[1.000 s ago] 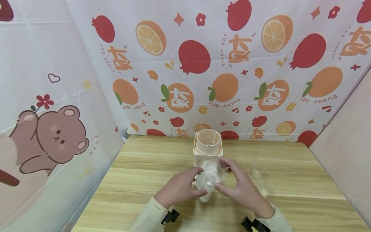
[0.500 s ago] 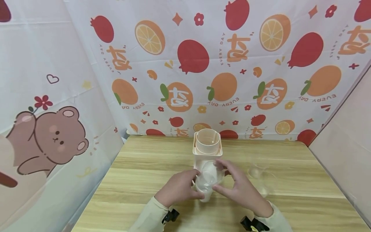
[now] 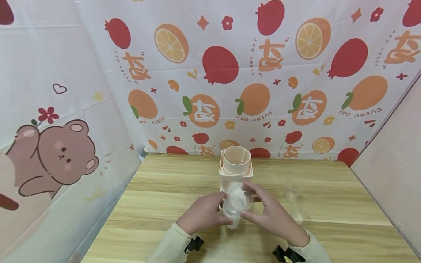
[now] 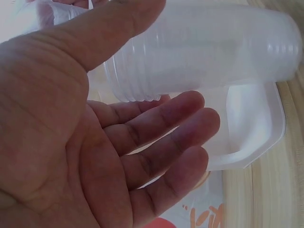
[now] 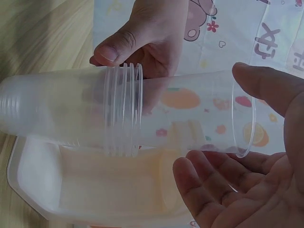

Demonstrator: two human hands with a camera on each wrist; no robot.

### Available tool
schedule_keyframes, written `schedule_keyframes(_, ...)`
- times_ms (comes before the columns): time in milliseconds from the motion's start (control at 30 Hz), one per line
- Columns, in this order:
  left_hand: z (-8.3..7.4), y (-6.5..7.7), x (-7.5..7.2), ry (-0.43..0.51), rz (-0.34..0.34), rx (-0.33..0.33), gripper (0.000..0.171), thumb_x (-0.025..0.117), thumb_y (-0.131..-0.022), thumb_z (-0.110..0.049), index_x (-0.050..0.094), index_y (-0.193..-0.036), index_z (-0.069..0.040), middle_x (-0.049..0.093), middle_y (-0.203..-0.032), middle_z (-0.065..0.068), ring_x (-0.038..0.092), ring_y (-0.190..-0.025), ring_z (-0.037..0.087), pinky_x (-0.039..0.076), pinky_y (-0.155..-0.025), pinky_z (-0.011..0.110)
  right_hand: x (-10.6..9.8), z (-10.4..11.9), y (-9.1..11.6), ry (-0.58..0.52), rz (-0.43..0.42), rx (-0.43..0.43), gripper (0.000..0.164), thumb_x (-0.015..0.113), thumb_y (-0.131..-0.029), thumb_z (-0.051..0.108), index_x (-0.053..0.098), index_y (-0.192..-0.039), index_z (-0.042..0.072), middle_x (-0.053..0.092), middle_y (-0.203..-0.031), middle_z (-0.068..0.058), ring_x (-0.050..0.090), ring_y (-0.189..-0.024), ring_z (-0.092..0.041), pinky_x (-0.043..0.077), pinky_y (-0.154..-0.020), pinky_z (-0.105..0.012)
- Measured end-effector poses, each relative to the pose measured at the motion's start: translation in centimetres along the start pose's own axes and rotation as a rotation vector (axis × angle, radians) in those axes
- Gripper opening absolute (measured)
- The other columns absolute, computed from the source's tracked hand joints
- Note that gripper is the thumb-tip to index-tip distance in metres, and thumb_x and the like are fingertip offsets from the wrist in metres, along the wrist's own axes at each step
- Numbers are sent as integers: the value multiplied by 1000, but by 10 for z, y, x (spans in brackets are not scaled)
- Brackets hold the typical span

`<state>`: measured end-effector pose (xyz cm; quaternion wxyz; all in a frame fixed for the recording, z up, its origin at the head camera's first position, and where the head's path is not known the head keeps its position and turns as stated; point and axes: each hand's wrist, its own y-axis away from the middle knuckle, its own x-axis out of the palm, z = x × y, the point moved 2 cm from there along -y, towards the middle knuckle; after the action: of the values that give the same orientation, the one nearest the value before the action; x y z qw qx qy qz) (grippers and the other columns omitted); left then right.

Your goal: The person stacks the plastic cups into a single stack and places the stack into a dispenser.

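While the left hand (image 3: 204, 212) grips the stack (image 5: 54, 107), the right hand (image 3: 271, 215) holds a cup (image 5: 190, 114), now deeper inside, seemingly part-nested.

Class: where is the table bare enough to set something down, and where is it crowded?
The table is bare between the left hand and left edge, and right of the clear cups. Crowded: the middle, where the cup stack, right hand and pale box cluster.

Head view: lower front of holder (image 3: 227, 182) hidden behind held cups (image 3: 238, 201) and left hand (image 3: 204, 213). Loose cups (image 3: 291, 194) at right too faint to trace fully. Right wrist view: right hand (image 5: 259, 187) cut off by right edge; base of held cups clipped at left.
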<state>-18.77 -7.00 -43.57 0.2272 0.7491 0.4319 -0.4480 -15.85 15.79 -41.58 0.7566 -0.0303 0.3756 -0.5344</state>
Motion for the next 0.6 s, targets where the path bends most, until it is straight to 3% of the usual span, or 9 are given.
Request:
schedule_keyframes(233,1,-1,2,36,12,-16,55,89,-77,-45,65,-119,-20,70,-95,-11,66,-84,9,51,-70,29,3,-5,0,13,41,19,75,85,-87,23,46,-151,11,60,-137,-6,62,-119,-27,55,-95,-38)
schedule_keyframes(467,1,-1,4,17,7,-32,42,87,-78,-46,65,-103,-21,67,-85,-12,58,-72,1,48,-65,27,3,-6,0,33,66,38,76,85,-87,23,46,-151,12,59,-137,-5,63,-117,-25,55,-96,-38)
schedule_keyframes(600,1,-1,4,18,7,-33,42,87,-77,-47,64,-101,-21,66,-83,-12,57,-70,1,47,-64,27,3,-7,1,85,71,45,74,85,-87,24,48,-150,11,59,-138,-4,63,-119,-24,53,-99,-43)
